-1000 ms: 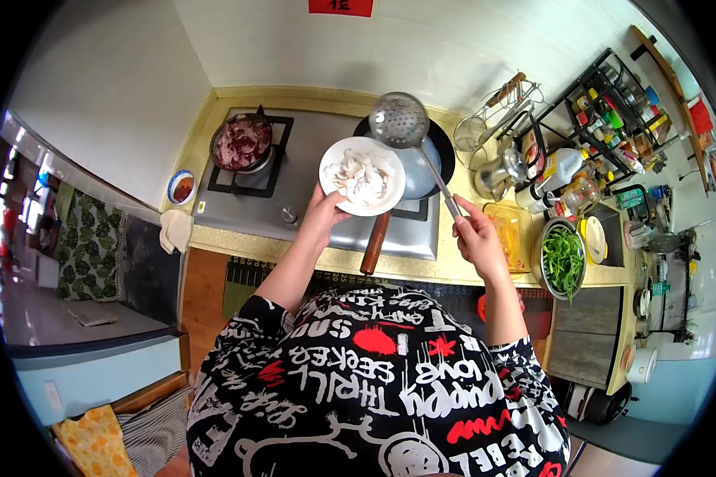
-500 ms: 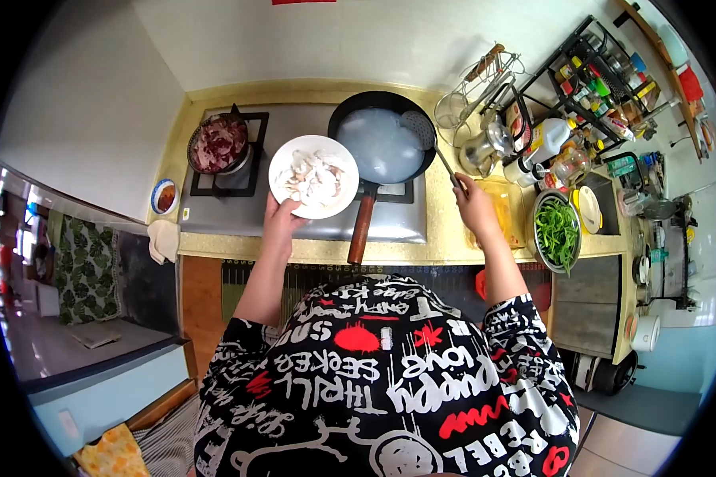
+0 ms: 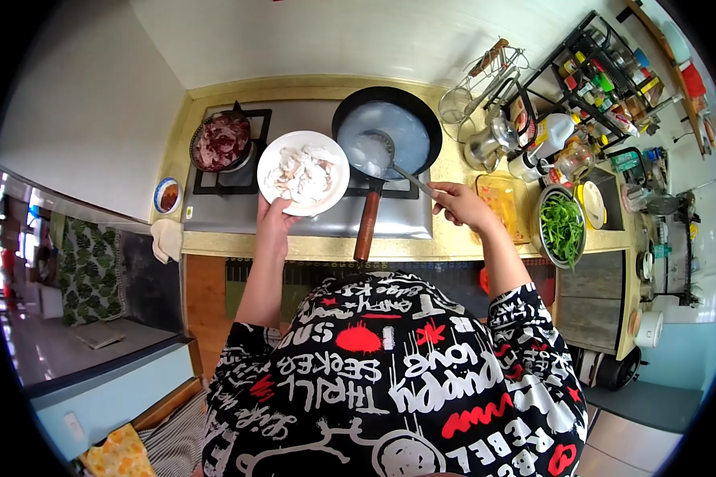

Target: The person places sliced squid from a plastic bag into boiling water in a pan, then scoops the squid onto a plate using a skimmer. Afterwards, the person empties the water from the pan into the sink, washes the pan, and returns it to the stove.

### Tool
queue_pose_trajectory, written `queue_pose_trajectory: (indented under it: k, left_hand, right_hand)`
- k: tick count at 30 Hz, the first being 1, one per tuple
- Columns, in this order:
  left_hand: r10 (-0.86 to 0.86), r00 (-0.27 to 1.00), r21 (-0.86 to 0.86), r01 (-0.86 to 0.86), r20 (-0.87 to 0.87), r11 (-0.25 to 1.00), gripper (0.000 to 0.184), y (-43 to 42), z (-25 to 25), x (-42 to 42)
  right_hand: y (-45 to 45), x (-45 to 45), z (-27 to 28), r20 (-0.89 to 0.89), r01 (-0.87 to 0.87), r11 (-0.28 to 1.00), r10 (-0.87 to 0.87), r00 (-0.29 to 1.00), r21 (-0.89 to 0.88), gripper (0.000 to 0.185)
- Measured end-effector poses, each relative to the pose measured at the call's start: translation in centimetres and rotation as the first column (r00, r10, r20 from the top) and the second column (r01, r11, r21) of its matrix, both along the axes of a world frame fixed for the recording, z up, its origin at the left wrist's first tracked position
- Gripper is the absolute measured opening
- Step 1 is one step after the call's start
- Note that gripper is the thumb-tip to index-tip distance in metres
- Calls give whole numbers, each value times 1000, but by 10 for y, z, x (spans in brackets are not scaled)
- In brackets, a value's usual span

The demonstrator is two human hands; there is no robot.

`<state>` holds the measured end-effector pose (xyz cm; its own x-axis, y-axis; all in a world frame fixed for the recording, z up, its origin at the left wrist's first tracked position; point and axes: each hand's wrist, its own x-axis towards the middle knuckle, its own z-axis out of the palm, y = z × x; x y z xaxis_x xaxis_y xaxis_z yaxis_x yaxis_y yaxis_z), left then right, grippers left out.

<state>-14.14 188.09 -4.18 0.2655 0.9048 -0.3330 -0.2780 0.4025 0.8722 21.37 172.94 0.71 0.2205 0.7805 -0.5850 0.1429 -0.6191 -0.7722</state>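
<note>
My left hand [image 3: 274, 224] grips the near rim of a white plate [image 3: 332, 200] that bears a heap of pale, whitish pieces of food [image 3: 301, 173]. The plate is held over the hob, left of a black wok [image 3: 436, 127] of cloudy liquid [image 3: 402, 123]. In my right hand [image 3: 458, 203] is the handle of a skimmer [image 3: 410, 178]. Its perforated head lies in the near left part of the wok, partly in the liquid, among some pale pieces. The wok's wooden handle [image 3: 367, 222] points toward me, between my hands.
On the left burner stands a dark pan of raw red meat [image 3: 222, 143]. A small bowl [image 3: 167, 195] and a cloth [image 3: 166, 240] are at the left edge. To the right are a glass dish [image 3: 501, 208], a bowl of cut greens [image 3: 562, 226], a metal pot [image 3: 489, 146] and bottles [image 3: 554, 132].
The skimmer's head has gone from the wok's right rim to its near left side. My right hand has shifted left and toward me. The plate has moved slightly left.
</note>
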Motion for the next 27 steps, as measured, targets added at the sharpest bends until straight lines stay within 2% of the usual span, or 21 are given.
queue_pose_trajectory:
  k: [3,10,13,16,19,22,27]
  left_hand:
    - [4,1000,0,-4,-11,1000,62,0,-1,-3]
    - [29,999,-9,-29,-26,1000,59,1,-2,-4]
    - [30,999,-14,-30,-21,999,59,1,0,-3]
    - [33,999,-12,-33,-17,999,58,0,3,-2]
    - [25,999,-17,-25,-21,1000,57,-1,8,1]
    - [33,999,-24,-33,-13,999,57,-1,7,4]
    - [23,1000,-25,-24,-13,999,56,-3,9,6]
  right_hand:
    - [5,-10,-11,-73,55,998,-52,996,41,43]
    - [1,-7,-32,-441,147,987,-107,891,58,41]
    - [-6,-12,-25,-458,174,983,-128,880,60,40]
    - [-14,-19,-22,-335,130,986,-90,938,100,42]
    - [-20,-24,-15,-235,160,982,-133,963,100,39]
    - [-24,-16,-16,-502,259,961,-177,846,97,40]
    - [-29,-16,-2,-594,319,936,-172,786,151,40]
